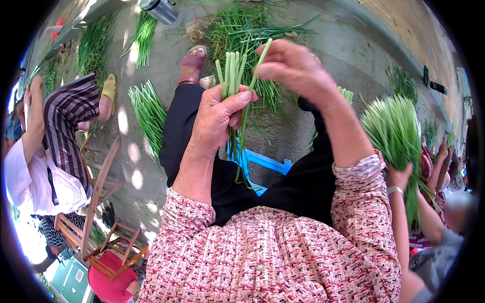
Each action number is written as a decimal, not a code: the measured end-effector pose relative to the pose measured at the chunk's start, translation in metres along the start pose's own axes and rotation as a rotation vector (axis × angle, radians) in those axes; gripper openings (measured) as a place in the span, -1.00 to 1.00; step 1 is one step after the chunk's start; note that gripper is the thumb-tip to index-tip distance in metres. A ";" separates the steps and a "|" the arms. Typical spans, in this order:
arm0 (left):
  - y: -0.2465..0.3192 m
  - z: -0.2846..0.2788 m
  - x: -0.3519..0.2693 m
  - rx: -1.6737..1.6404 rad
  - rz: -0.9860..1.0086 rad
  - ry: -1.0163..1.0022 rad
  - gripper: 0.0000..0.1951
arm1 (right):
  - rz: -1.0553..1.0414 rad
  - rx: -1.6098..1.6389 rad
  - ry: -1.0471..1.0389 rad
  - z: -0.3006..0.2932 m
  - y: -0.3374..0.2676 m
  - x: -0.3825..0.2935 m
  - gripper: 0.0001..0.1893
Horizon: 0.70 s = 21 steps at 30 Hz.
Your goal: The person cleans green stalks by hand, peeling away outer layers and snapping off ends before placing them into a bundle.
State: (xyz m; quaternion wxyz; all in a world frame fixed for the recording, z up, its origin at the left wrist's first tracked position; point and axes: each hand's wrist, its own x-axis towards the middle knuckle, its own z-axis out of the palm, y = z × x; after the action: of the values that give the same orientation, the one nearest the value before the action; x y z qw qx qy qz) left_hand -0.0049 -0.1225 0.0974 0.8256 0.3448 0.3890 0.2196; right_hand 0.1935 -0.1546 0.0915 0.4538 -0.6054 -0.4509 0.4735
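Note:
My left hand [221, 113] is closed round a small bunch of long green stalks [232, 74], their pale ends pointing up and their thin ends hanging between my knees. Just right of the bunch is my right hand [290, 66], blurred, with its fingertips near the upper part of one stalk [261, 58] that leans away from the others. Whether those fingers pinch that stalk cannot be made out. On the ground beyond my hands lies a loose heap of green stalks [242, 22]. A tidy sheaf of stalks [147, 113] lies left of my leg.
At left sits a person in striped trousers [68, 125], near wooden stools [100, 189]. A person's arm at right holds a large green bundle [398, 132]. A metal flask [161, 11] stands at the top. Blue strapping [265, 161] shows between my knees. More stalks [144, 38] lie upper left.

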 end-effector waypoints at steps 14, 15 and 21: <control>-0.010 -0.016 0.005 0.123 0.141 0.158 -0.85 | -0.094 -0.108 0.145 0.063 -0.007 0.008 -0.78; -0.009 -0.016 0.005 0.126 0.147 0.158 -0.86 | -0.074 -0.092 0.137 0.062 -0.011 0.009 -0.77; -0.008 -0.015 0.005 0.125 0.163 0.194 -0.85 | -0.123 -0.085 0.183 0.066 -0.005 0.015 -0.74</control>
State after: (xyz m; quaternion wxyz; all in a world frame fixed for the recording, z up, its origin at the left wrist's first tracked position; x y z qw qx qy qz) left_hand -0.0131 -0.1184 0.0815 0.7404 0.4032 0.4506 0.2935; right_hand 0.1305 -0.1312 0.0850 0.4954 -0.6359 -0.4636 0.3679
